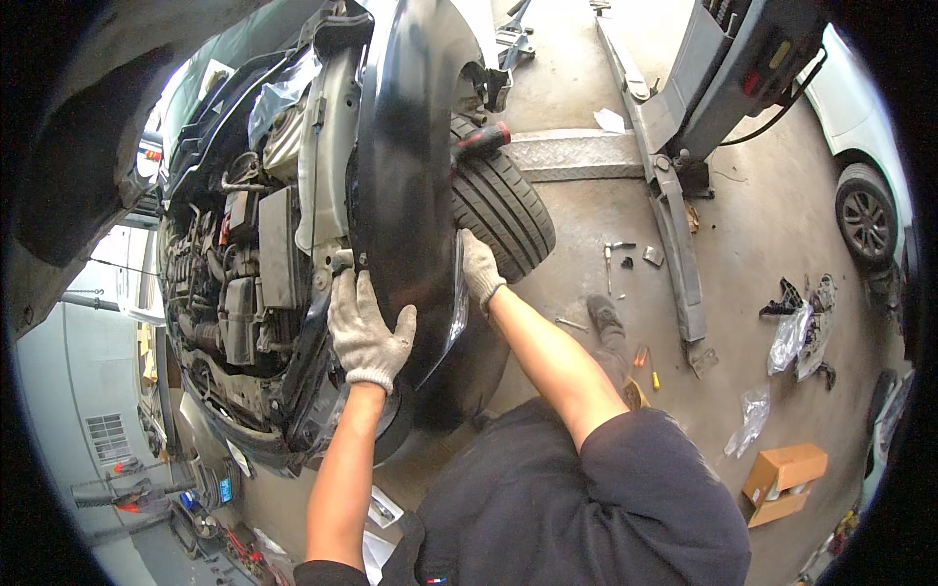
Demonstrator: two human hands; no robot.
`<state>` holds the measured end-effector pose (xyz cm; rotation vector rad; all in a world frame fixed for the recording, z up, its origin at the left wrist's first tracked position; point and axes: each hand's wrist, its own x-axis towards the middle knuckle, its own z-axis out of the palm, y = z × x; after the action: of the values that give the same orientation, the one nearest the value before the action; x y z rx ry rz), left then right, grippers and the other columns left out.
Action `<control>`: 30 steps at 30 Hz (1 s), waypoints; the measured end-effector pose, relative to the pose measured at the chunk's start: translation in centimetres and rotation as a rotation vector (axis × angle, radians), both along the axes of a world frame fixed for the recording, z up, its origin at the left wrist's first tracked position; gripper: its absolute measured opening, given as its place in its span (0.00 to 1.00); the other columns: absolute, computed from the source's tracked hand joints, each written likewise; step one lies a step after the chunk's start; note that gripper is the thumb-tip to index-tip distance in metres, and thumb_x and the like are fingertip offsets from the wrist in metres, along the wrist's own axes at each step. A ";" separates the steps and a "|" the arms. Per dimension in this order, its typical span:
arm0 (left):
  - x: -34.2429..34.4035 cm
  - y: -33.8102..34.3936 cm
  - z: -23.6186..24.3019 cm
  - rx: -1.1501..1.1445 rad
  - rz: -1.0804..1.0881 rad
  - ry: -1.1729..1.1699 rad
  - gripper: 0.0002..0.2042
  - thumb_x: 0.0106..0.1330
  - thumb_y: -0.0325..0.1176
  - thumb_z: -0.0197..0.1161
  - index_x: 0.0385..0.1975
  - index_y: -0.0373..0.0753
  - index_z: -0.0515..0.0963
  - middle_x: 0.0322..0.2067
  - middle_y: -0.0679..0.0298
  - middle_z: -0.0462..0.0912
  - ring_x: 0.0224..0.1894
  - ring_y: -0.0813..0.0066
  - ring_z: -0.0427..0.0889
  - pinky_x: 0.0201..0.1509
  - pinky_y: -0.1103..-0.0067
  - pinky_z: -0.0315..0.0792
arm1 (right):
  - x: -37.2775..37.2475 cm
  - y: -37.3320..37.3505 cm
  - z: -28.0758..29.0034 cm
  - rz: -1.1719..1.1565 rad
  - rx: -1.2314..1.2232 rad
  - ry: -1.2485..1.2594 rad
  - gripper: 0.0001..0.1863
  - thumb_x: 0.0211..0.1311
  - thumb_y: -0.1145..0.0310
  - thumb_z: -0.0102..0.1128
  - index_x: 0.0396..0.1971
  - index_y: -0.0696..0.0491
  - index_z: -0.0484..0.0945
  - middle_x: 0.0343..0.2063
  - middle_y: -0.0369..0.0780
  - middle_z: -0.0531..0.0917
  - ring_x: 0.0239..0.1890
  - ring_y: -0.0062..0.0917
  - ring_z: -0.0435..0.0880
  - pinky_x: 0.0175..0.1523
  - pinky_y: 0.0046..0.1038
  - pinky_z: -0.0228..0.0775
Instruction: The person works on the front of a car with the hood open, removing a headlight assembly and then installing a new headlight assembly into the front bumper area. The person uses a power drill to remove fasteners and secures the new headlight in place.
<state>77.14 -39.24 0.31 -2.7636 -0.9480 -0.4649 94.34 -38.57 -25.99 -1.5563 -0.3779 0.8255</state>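
Note:
A black front fender (401,146) runs along the side of a car whose engine bay (239,254) lies exposed. My left hand (366,327), in a pale knit glove, rests on the fender's front upper edge. Its fingers are stretched out and the thumb stands apart. At the wheel-arch edge, my gloved right hand (481,272) is closed round the fender's rim; the fingertips are partly hidden. Just beyond that hand is the front tire (503,210). A red-and-black tool handle (481,142) juts out above the tire.
A vehicle lift post (723,78) and its long arm (674,244) stand to the right. Hand tools (640,357), plastic bags (750,420) and a cardboard box (785,481) lie on the floor. Another car (865,127) is parked at the far right.

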 end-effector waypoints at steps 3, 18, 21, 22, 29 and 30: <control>0.1 0.1 0.2 0.000 0.009 0.004 0.38 0.58 0.49 0.67 0.65 0.32 0.65 0.66 0.46 0.65 0.68 0.45 0.63 0.71 0.55 0.60 | 1.0 -1.2 3.7 0.206 0.044 -0.198 0.27 0.74 0.46 0.44 0.41 0.56 0.82 0.36 0.37 0.86 0.40 0.30 0.82 0.50 0.31 0.72; 0.2 0.1 0.3 -0.027 0.000 -0.031 0.38 0.56 0.46 0.70 0.65 0.32 0.65 0.65 0.45 0.65 0.67 0.43 0.65 0.68 0.54 0.62 | 1.0 -0.6 9.3 -0.170 0.301 0.733 0.34 0.73 0.40 0.45 0.50 0.59 0.81 0.46 0.40 0.84 0.47 0.29 0.79 0.57 0.28 0.69; 0.3 0.1 0.5 -0.032 0.005 -0.026 0.39 0.55 0.46 0.70 0.65 0.32 0.65 0.65 0.44 0.65 0.67 0.43 0.65 0.68 0.54 0.62 | 1.3 -0.7 7.0 -0.087 -0.001 0.467 0.34 0.73 0.40 0.45 0.44 0.60 0.83 0.41 0.39 0.85 0.43 0.27 0.80 0.53 0.29 0.70; 0.4 0.1 0.6 -0.032 0.008 -0.021 0.39 0.55 0.46 0.70 0.65 0.32 0.65 0.65 0.44 0.65 0.67 0.43 0.65 0.68 0.54 0.62 | 1.2 -0.7 6.3 -0.091 -0.030 0.415 0.34 0.73 0.41 0.45 0.43 0.61 0.83 0.40 0.39 0.85 0.42 0.27 0.80 0.53 0.29 0.70; 0.3 0.2 0.5 -0.032 0.009 -0.022 0.40 0.54 0.46 0.71 0.66 0.34 0.64 0.65 0.45 0.64 0.67 0.43 0.65 0.68 0.54 0.63 | 0.3 -0.6 7.4 -0.146 0.009 0.301 0.40 0.73 0.37 0.40 0.39 0.66 0.82 0.34 0.46 0.85 0.36 0.31 0.79 0.47 0.35 0.71; 0.4 0.2 0.4 -0.027 0.012 -0.020 0.40 0.54 0.46 0.71 0.66 0.34 0.64 0.65 0.45 0.64 0.67 0.43 0.65 0.68 0.54 0.63 | 0.4 -0.8 8.3 -0.156 0.038 0.329 0.40 0.73 0.37 0.40 0.39 0.66 0.82 0.34 0.46 0.86 0.36 0.31 0.79 0.47 0.35 0.71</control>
<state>77.50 -39.04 0.73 -2.7805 -0.9824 -0.4815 94.79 -39.39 -17.69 -1.3663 -0.0324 0.9275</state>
